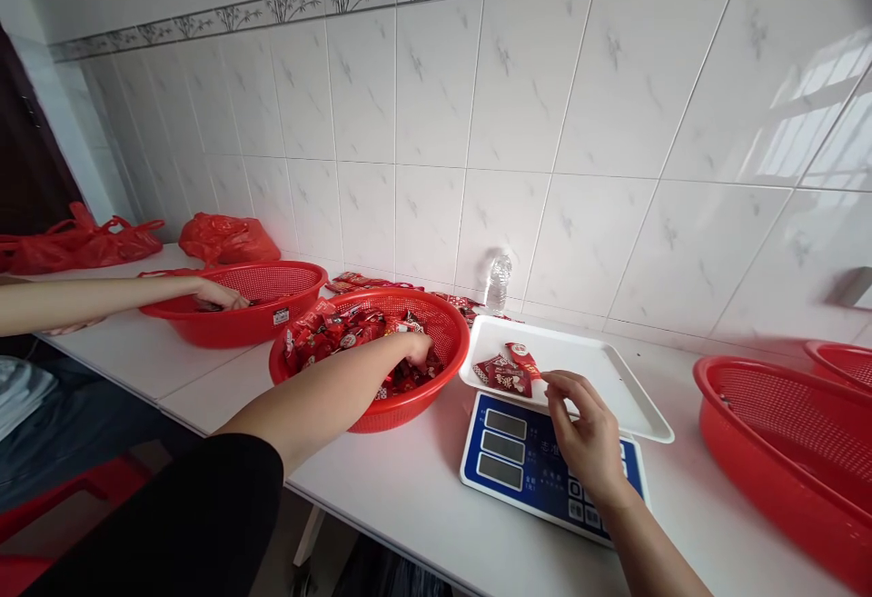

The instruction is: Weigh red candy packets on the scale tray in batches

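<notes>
Left hand in packet basket, right hand at scale tray

Left hand (pixel 418 352): down among the red packets (pixel 344 333) in the mid basket (pixel 464 343), toward its right side. Fingers buried, so can't tell if they're spread, closed or holding anything. The black-sleeved arm crosses over the near rim.

Right hand (pixel 587 429): over the scale (pixel 502 442), reaching the tray (pixel 586 370) from the near side. Thumb and forefinger narrow, tips close together at the right end of the top packet (pixel 521 359). Can't tell if it's pinched or only touched.

Packet positions: a few lie overlapped at the tray's left end, the top one slanting across the rest. The bulk is heaped in the mid basket, more toward its left. More lie on the table (pixel 381 479) behind that basket, along the wall (pixel 422 88).

Scale: blue panel, three display windows, keys partly under the right hand. White tray sits behind the panel. Clear bottle (pixel 500 283) upright behind the tray, near the wall.

Left: co-worker's hand (pixel 222 295) in the left basket (pixel 224 332); can't tell what it holds. Red bags (pixel 228 238) beyond.

Right: large red basket (pixel 749 433), another (pixel 845 361) partly visible behind it.
</notes>
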